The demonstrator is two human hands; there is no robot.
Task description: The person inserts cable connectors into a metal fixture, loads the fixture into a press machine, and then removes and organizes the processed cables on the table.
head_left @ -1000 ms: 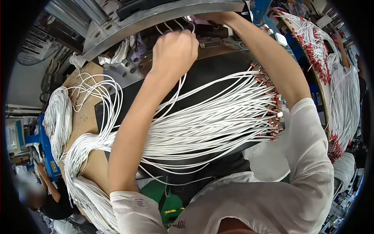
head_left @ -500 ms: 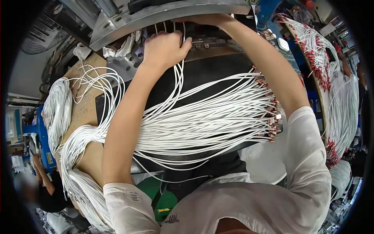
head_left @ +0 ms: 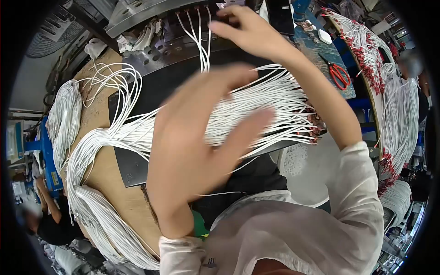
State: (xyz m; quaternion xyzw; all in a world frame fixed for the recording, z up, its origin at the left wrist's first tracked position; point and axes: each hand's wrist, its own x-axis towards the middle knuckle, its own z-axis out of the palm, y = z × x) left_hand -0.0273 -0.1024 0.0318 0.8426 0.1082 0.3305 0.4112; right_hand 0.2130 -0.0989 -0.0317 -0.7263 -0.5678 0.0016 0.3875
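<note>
My left hand [head_left: 185, 142] is raised close to the camera over the bundle of white cables [head_left: 279, 103]. It is blurred, with thumb and fingers spread and nothing visible in them. Further up, my right hand [head_left: 252, 34] is beside several white cables [head_left: 200, 36] whose ends sit in a metal machine [head_left: 156, 14]. Its thumb and bent fingers are apart, and I see nothing between them. The big bundle lies across a black board [head_left: 128, 172], its reddish-brown tipped ends toward the right.
Red-handled cutters [head_left: 339, 75] lie on a blue surface at right. A white bucket [head_left: 307, 178] stands below the cable ends. More cable bundles [head_left: 66, 121] rest at left, and red-tipped ones [head_left: 398, 119] hang at far right. Another person [head_left: 50, 220] is at lower left.
My left hand has let go of the cables at the machine and come back toward the camera. My right hand has come out from under the metal plate. The cables stay in the machine.
</note>
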